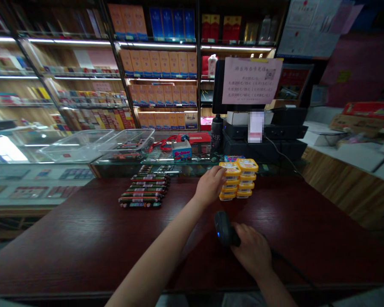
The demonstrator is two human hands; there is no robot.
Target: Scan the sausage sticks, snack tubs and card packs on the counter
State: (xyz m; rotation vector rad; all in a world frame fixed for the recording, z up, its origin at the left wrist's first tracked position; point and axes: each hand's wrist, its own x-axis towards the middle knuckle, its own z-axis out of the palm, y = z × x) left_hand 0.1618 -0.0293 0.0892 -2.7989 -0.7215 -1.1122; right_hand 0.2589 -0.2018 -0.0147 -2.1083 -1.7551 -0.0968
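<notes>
Two side-by-side stacks of small yellow plastic tubs (246,179) with printed lids stand on the dark red-brown counter. My left hand (210,184) is at the near-left side of the left stack, its fingers curled onto the edge of an upper yellow tub (231,169); the thumb is mostly hidden. Lower on the counter, my right hand (252,249) is wrapped around the handle of a black barcode scanner (223,229). A blue light glows on the scanner, whose head points up and left, below the stacks.
Several dark, slim wrapped sticks (144,189) lie in a row on the counter's left. Behind stand a small blue-pink box (181,151), clear plastic trays (129,140), a black bottle (216,134) and a monitor with a pink sign (251,81). The scanner's cable (291,264) trails right.
</notes>
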